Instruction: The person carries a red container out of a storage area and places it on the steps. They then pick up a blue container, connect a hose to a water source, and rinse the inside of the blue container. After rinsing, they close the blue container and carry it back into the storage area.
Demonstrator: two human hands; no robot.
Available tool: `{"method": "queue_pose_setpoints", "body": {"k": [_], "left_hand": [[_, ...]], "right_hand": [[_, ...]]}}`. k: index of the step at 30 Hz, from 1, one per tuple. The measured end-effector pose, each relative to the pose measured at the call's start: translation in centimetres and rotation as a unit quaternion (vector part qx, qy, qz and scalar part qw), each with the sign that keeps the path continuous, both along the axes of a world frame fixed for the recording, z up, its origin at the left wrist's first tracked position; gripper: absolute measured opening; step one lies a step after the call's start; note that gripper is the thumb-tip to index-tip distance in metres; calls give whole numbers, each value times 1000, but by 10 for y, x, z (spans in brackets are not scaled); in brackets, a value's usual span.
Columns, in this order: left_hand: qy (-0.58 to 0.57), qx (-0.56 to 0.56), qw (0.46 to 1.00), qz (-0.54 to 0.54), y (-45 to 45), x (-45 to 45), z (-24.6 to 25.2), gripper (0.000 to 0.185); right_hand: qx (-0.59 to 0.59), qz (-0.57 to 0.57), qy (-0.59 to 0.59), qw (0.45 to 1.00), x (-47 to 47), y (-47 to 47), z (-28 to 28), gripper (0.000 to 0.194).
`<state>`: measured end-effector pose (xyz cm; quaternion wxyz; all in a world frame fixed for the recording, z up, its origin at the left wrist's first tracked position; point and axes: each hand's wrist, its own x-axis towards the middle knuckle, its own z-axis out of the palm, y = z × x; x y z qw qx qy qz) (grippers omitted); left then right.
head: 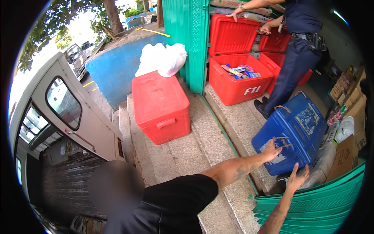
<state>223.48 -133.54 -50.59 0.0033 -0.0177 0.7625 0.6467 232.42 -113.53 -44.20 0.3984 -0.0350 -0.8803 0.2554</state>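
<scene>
Neither of my hands is in view. Before me, a person in a black shirt stretches out both tattooed arms toward a large blue plastic cooler box. One of that person's hands is at the near side by a rope handle; the other is by the lower corner. Whether they grip it cannot be told. The box looks tilted, with its lid shut. A closed red cooler box stands on the steps, white plastic bags behind it. Inside the doorway, an open red cooler box holds colourful packets.
A uniformed person stands beside the open red box, one hand on its lid. A vehicle's open door is at left. Stone steps lead to a green metal shutter's threshold. Sacks and cardboard boxes sit at right.
</scene>
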Motion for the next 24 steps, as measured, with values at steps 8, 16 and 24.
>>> {"method": "queue_pose_setpoints", "body": {"k": [8, 16, 24], "left_hand": [[-241, -157, 958, 11, -406, 335, -213, 51], [-262, -197, 771, 547, -756, 360, -160, 33], [-425, -243, 827, 277, -844, 68, -159, 123]], "right_hand": [[-108, 40, -453, 884, 283, -130, -300, 38], [-123, 233, -500, 825, 199, -334, -307, 34], [-133, 385, -370, 835, -117, -713, -159, 44]]}}
